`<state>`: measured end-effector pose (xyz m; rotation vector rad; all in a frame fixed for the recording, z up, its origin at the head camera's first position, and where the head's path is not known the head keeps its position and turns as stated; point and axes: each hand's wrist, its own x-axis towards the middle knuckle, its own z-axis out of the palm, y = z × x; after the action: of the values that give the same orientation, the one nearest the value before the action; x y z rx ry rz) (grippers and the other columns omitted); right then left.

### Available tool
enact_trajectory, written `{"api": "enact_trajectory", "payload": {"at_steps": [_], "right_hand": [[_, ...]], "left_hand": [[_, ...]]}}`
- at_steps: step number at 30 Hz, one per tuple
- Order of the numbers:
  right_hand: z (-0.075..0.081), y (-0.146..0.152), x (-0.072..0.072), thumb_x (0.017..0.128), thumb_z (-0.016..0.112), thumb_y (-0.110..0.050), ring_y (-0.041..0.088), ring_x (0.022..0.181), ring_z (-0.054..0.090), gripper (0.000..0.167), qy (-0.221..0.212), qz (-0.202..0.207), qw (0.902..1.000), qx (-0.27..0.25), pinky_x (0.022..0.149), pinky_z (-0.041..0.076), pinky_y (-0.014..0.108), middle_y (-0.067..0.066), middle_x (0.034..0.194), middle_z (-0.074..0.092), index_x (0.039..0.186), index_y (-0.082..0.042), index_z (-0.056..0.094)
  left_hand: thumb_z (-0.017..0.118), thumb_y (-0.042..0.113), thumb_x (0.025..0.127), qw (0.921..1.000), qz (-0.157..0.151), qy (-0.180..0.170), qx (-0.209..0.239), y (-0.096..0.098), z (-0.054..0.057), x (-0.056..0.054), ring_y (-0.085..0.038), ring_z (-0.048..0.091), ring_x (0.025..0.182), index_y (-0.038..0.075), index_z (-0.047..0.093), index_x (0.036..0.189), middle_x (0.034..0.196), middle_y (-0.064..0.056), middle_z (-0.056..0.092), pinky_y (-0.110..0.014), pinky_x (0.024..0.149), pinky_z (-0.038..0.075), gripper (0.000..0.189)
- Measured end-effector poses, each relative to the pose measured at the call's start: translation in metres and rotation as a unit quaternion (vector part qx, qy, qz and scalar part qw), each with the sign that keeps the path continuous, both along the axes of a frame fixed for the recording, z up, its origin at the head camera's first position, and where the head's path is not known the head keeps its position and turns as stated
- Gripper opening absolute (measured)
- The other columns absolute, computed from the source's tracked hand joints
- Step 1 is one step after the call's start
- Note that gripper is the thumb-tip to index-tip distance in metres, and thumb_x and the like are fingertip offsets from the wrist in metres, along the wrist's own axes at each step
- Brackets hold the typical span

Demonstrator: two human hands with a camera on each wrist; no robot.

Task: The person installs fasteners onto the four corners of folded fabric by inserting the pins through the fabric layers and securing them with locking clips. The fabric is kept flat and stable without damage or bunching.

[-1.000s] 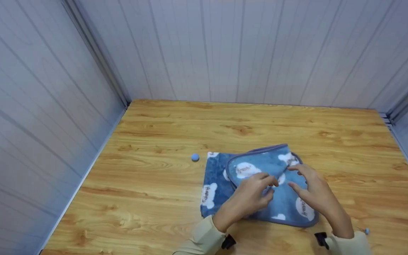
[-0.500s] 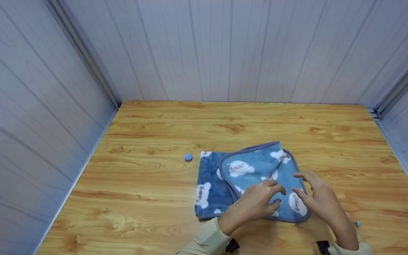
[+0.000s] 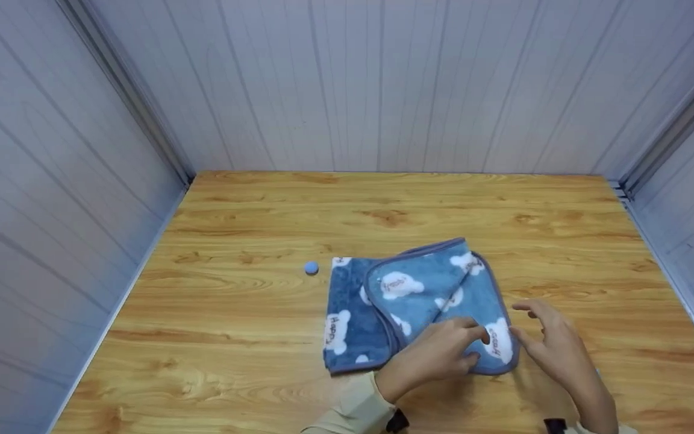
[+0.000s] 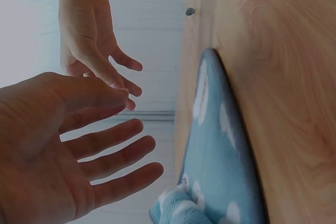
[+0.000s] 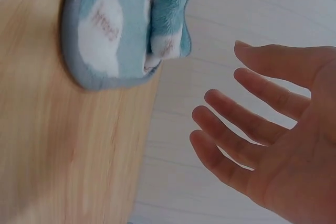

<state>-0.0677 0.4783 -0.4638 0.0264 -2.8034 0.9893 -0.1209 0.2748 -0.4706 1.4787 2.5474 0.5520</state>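
A folded blue fleece blanket (image 3: 404,286) with white patches and grey-blue edging lies on the wooden table, one flap turned over diagonally on top. In the head view my left hand (image 3: 437,352) hovers over its near edge, holding nothing. My right hand (image 3: 558,346) is just past the blanket's right edge, its fingers spread and relaxed. The left wrist view has the left hand (image 4: 68,150) with fingers loosely extended, raised above the blanket (image 4: 220,145). In the right wrist view the right hand (image 5: 273,114) is likewise bare of anything, apart from the blanket (image 5: 110,35).
A small round blue object (image 3: 311,267) sits on the table (image 3: 232,313) left of the blanket. Another small blue thing (image 3: 597,371) is partly hidden behind the right wrist. White panel walls (image 3: 347,90) enclose the table at the back and sides.
My right hand has drawn away from over the blanket to beyond its right edge. My left hand has moved down toward the near edge. The head view has shifted slightly.
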Motion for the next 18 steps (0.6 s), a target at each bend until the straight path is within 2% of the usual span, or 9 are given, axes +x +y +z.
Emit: {"api": "enact_trajectory", "payload": {"at_steps": [9, 13, 18], "right_hand": [[-0.003, 0.009, 0.006, 0.083, 0.070, -0.007, 0.043, 0.102, 0.054, 0.036, -0.020, -0.028, 0.9992, 0.019, 0.077, 0.044, 0.057, 0.024, 0.116, 0.058, 0.116, 0.002, 0.060], [-0.004, 0.016, 0.009, 0.085, 0.068, -0.010, 0.044, 0.105, 0.052, 0.038, -0.063, -0.036, 0.9972, 0.017, 0.079, 0.044, 0.057, 0.024, 0.119, 0.056, 0.119, 0.002, 0.057], [-0.008, 0.028, 0.016, 0.088, 0.066, -0.016, 0.047, 0.108, 0.049, 0.042, -0.123, -0.066, 0.9900, 0.020, 0.081, 0.042, 0.059, 0.028, 0.123, 0.052, 0.122, 0.004, 0.054]], "left_hand": [[0.065, 0.018, 0.088, 0.9994, -0.027, 0.007, -0.023, 0.004, -0.009, 0.002, -0.002, 0.055, 0.085, 0.021, 0.067, 0.111, 0.105, 0.007, 0.061, -0.012, 0.065, 0.041, 0.023], [0.066, 0.024, 0.089, 0.9977, -0.036, 0.010, -0.056, 0.006, -0.014, 0.006, -0.004, 0.054, 0.091, 0.024, 0.068, 0.112, 0.109, 0.009, 0.060, -0.014, 0.070, 0.043, 0.024], [0.058, 0.033, 0.094, 0.9914, -0.072, 0.013, -0.108, 0.014, -0.020, 0.011, -0.006, 0.049, 0.108, 0.030, 0.068, 0.115, 0.127, 0.010, 0.053, -0.020, 0.082, 0.044, 0.024]]}}
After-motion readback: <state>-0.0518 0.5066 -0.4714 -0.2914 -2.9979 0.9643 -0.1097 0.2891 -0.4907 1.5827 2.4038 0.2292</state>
